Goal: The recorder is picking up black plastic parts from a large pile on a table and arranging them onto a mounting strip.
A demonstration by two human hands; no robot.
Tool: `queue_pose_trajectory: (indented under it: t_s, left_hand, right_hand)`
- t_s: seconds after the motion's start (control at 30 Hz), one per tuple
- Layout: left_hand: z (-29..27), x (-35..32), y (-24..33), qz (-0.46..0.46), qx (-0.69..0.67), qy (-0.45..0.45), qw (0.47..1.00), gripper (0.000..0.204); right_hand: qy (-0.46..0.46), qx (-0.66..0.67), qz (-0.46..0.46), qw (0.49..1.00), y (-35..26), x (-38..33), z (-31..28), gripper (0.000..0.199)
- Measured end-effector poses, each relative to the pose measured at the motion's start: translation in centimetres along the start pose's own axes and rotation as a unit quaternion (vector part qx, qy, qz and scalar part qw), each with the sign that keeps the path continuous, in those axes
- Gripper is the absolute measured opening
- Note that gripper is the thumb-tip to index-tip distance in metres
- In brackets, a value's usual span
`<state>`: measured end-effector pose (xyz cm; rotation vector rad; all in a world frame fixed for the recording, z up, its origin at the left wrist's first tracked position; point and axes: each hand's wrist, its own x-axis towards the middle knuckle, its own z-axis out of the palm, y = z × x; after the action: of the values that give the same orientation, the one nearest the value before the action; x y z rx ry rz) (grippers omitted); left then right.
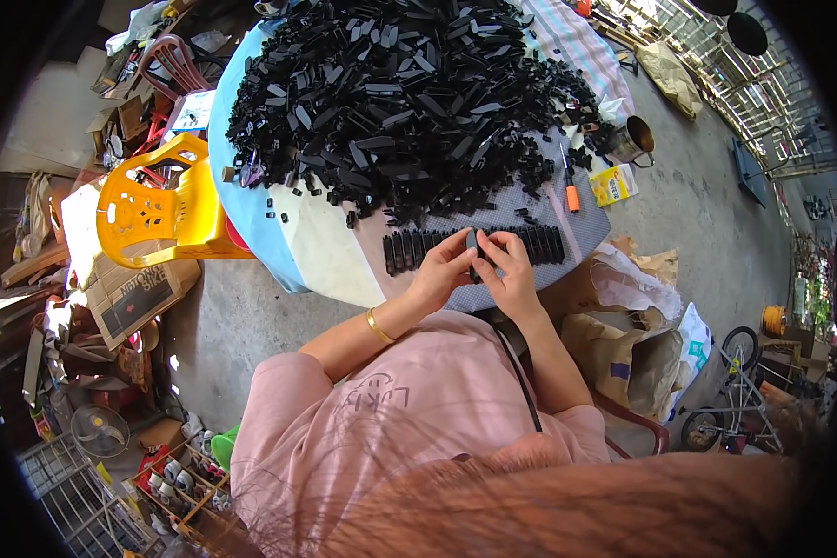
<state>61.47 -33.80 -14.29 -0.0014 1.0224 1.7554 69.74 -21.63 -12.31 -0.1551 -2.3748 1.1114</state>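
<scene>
Left hand: the left hand is curled, its fingertips pinching a small black plastic piece from the left side.
Right hand: the right hand closes on the same piece from the right, so both hands meet over it and hold it together.
Held piece: it sits at the near edge of the table, just above the person's lap, touching the middle of a row of black pieces.
Row: the row of like parts stands side by side along the near edge, running left and right of the hands.
Heap: a big pile of black plastic parts covers the middle and far side of the table.
Right edge: an orange-handled screwdriver lies there, with a metal cup and a yellow box near it.
Left of table: a yellow plastic chair stands just beside it.
</scene>
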Motion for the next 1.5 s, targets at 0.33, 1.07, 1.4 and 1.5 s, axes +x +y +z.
queue_pose_trajectory:
  t_s: [0.33, 1.07, 1.4, 1.5]
  left_hand:
    - [-3.1, 6.0, 3.3, 0.381, 0.649, 0.104, 0.650, 0.037]
    - [-5.9, 5.8, 7.4, 0.137, 0.209, 0.143, 0.958, 0.019]
    - [-5.0, 2.0, 3.8, 0.020, 0.010, -0.017, 1.000, 0.016]
    - [-4.2, 1.3, 3.8, -0.008, 0.019, 0.007, 1.000, 0.015]
  right_hand:
    - [0.130, -0.255, 0.241, 0.927, 10.4, -2.1, -6.1, 0.031]
    - [-0.077, -0.209, 0.117, 0.968, 13.8, 3.6, 2.3, 0.015]
    - [0.003, 0.080, 0.155, 0.985, 10.8, 4.8, 2.4, 0.012]
    - [-0.059, 0.214, 0.265, 0.938, 5.1, 5.2, 0.5, 0.014]
